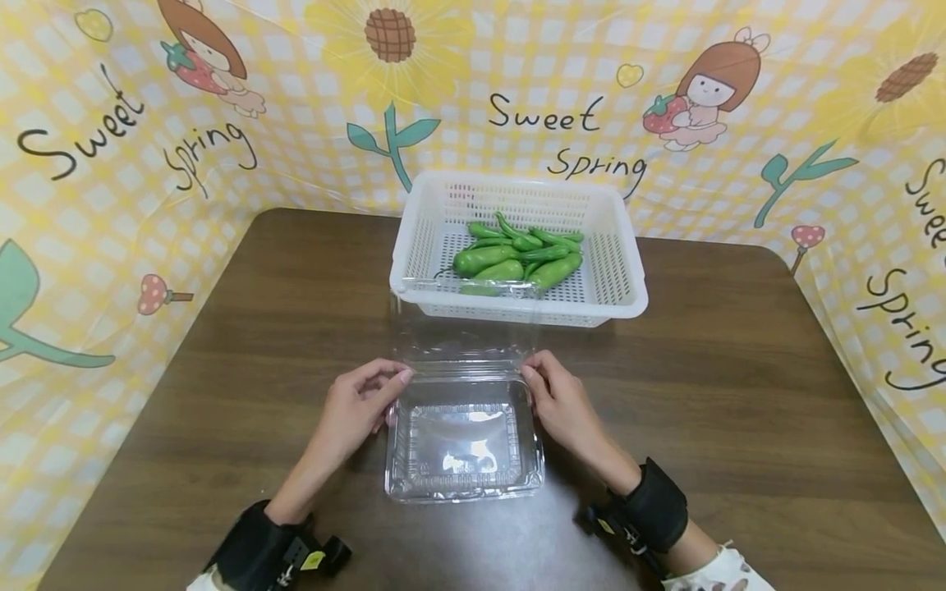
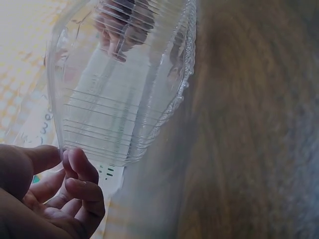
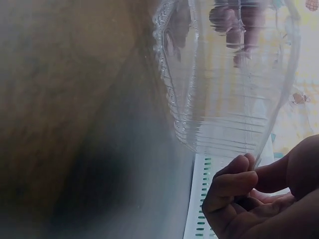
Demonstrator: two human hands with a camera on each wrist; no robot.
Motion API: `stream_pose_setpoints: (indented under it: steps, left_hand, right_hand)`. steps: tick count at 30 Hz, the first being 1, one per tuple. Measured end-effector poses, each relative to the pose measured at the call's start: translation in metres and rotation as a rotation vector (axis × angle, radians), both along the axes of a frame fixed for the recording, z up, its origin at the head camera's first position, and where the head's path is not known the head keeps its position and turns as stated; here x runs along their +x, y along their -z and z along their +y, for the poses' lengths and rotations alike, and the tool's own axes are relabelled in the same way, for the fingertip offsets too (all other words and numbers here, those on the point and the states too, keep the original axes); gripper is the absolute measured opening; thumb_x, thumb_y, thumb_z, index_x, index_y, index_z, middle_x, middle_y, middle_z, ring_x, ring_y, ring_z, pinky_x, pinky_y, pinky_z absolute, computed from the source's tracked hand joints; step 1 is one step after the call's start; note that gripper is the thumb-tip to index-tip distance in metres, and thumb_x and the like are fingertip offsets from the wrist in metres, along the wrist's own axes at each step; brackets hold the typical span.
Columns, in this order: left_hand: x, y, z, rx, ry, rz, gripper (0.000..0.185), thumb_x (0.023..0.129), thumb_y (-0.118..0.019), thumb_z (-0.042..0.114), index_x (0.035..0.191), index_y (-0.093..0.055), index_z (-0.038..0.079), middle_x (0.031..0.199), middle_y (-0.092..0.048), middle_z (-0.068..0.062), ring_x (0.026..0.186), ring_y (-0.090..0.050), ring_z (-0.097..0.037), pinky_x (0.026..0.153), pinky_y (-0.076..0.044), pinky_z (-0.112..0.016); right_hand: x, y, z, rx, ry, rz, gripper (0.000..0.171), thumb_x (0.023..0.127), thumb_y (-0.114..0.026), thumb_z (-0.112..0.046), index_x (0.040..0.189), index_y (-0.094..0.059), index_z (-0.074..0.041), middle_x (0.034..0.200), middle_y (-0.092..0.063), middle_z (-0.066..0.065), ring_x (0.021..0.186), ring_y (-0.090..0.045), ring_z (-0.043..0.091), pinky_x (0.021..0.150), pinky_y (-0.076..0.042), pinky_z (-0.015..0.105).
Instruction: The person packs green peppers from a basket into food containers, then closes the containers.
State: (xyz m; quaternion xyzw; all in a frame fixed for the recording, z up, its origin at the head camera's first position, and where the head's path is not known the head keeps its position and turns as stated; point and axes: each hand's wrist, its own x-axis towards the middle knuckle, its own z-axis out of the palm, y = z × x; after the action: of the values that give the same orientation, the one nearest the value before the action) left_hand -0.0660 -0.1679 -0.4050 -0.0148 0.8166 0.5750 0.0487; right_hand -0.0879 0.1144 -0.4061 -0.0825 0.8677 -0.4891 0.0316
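Observation:
A clear plastic clamshell box lies in front of me with its lid raised at the far side, the lid's edge overlapping the basket in the head view. My left hand pinches the box's rim near the left end of the hinge. At the right end of the hinge, my right hand pinches the rim between thumb and curled fingers. Both wrist views show the ribbed clear wall of the box beyond the pinching fingers. Nothing lies inside the box.
Behind the lid stands a white perforated basket holding several green peppers. Everything rests on a dark wooden table. A yellow checked cloth with printed drawings rises around the table's back and sides.

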Motion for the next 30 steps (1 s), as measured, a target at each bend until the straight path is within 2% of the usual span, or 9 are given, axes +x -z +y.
stream_pose_setpoints:
  steps: [9, 13, 19, 30]
  left_hand:
    - [-0.002, -0.001, -0.009, 0.054, -0.050, -0.043, 0.032, 0.095, -0.068, 0.036, 0.111, -0.073, 0.009, 0.063, -0.060, -0.003, 0.046, -0.049, -0.012, 0.039, -0.044, -0.029]
    - [-0.003, -0.002, -0.013, 0.060, -0.056, -0.043, 0.034, 0.094, -0.068, 0.037, 0.110, -0.074, 0.008, 0.062, -0.058, -0.001, 0.047, -0.049, -0.010, 0.039, -0.043, -0.028]
    - [-0.005, -0.002, -0.018, 0.105, -0.056, -0.080, 0.037, 0.095, -0.068, 0.036, 0.112, -0.072, 0.004, 0.062, -0.057, 0.002, 0.047, -0.047, -0.006, 0.037, -0.039, -0.022]
    - [-0.008, 0.000, -0.029, 0.107, -0.061, -0.136, 0.042, 0.098, -0.063, 0.037, 0.116, -0.069, 0.000, 0.063, -0.054, 0.006, 0.049, -0.047, -0.002, 0.038, -0.036, -0.016]
  right_hand:
    - [-0.006, 0.003, -0.011, 0.030, -0.023, 0.070, 0.010, 0.105, -0.049, -0.013, 0.102, -0.058, -0.010, 0.070, -0.054, 0.002, 0.061, -0.051, 0.013, 0.056, -0.045, 0.024]
    - [-0.008, 0.002, -0.016, 0.025, -0.038, 0.079, 0.010, 0.105, -0.049, -0.013, 0.103, -0.058, -0.010, 0.071, -0.055, 0.002, 0.061, -0.051, 0.012, 0.056, -0.045, 0.024]
    - [-0.013, 0.005, -0.023, 0.020, -0.043, 0.090, 0.011, 0.105, -0.049, -0.014, 0.103, -0.058, -0.009, 0.072, -0.054, 0.001, 0.062, -0.051, 0.012, 0.056, -0.045, 0.024]
    - [-0.020, 0.007, -0.034, 0.027, -0.064, 0.115, 0.011, 0.105, -0.049, -0.016, 0.105, -0.059, -0.010, 0.074, -0.055, 0.000, 0.063, -0.052, 0.012, 0.058, -0.047, 0.025]
